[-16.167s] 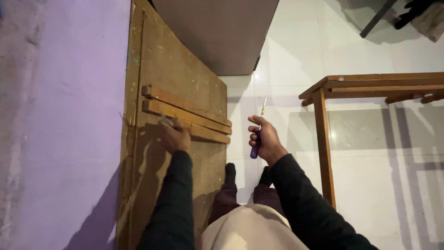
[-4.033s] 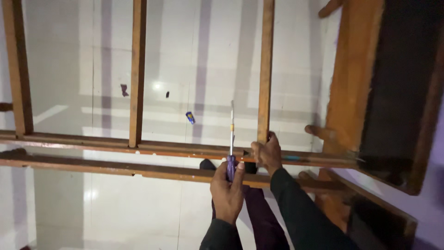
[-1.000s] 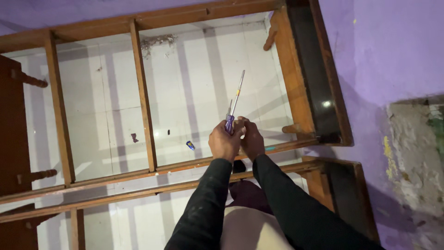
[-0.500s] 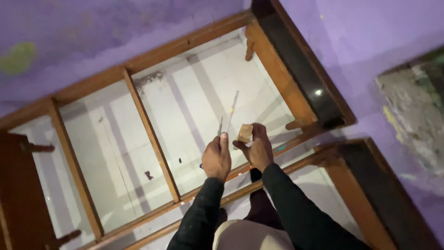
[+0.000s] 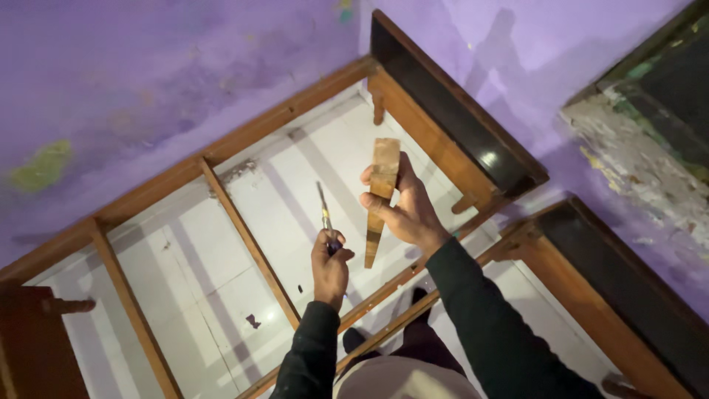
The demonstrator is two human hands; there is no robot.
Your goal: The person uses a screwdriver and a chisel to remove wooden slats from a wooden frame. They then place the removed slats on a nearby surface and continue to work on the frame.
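setting: room in a home, in use as a makeshift carpentry spot. walls [image 5: 148, 81] painted purple, paint patchy, one greenish blotch; plaster flaking to bare grey at a dark opening [image 5: 650, 118] on the right. floor [image 5: 207, 288] of glossy white tiles, reflecting light. open wooden furniture frame [image 5: 244, 229] lies on the floor against the wall, slats bare, dark panel [image 5: 458, 125] along one end. no workbench or surface in view.

Dim, violet-tinted light; glare on the glossy white floor [image 5: 221, 295]; slight motion blur.
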